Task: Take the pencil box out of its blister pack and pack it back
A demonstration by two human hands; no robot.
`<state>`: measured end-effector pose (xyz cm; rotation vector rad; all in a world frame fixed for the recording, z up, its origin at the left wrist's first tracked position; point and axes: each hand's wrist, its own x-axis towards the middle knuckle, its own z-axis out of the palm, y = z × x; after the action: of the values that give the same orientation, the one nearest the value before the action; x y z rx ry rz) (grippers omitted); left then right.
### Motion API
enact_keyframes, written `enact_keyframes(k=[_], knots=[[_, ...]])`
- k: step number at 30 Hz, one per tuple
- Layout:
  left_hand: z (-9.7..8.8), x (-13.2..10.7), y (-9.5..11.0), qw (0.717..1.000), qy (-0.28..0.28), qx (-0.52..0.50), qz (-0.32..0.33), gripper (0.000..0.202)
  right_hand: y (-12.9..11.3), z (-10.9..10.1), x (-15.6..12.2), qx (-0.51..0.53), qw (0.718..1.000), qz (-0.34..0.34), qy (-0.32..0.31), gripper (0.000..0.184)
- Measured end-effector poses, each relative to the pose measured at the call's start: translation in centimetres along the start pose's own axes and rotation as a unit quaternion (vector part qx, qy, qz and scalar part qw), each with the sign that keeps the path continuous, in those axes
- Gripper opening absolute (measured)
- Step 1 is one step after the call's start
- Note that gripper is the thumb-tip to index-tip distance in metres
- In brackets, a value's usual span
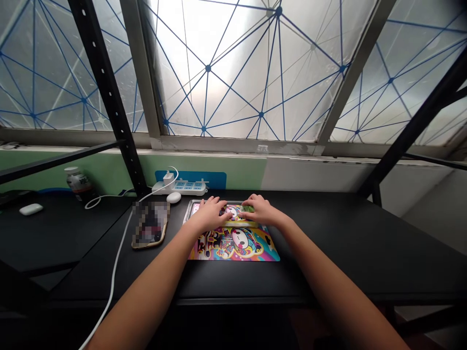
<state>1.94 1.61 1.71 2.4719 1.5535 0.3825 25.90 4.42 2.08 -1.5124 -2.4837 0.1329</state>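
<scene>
A colourful cartoon-printed mat (237, 245) lies on the black desk (346, 243). At its far end sits a shallow clear tray (190, 210) with small colourful pieces in it. My left hand (210, 212) rests on the tray's left part, fingers spread and lying flat on the pieces. Over the right part, my right hand (260, 209) is curled with its fingertips pressed onto a small green piece (248, 209). Whether either hand grips a piece is hidden by the fingers.
A phone (150, 228) on a white cable lies left of the mat. Behind are a white power strip (180, 186), a white mouse-like object (173, 197), a bottle (78, 182) and black shelf posts (109, 97). A window wall stands beyond.
</scene>
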Motion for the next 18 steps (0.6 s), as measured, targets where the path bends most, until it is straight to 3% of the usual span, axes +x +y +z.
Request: enact_keyframes(k=[4, 7, 15, 18], knots=[[-0.1, -0.1, -0.1, 1.000, 0.007, -0.013, 0.001, 0.062, 0.2, -0.5, 1.6, -0.005, 0.999, -0.013, -0.049, 0.059], [-0.6, -0.2, -0.3, 1.000, 0.012, -0.022, 0.010, 0.060, 0.2, -0.8, 2.2, -0.012, 0.999, -0.018, -0.039, 0.054], [-2.7, -2.0, -3.6, 0.996, 0.083, -0.026, 0.005, 0.057, -1.3, -0.1, -1.0, -0.028, 0.991, -0.067, 0.114, 0.048], [-3.8, -3.8, -4.3, 0.992, 0.125, -0.021, -0.009, 0.058, -1.5, 0.1, -2.5, -0.031, 0.981, -0.102, 0.160, 0.033]])
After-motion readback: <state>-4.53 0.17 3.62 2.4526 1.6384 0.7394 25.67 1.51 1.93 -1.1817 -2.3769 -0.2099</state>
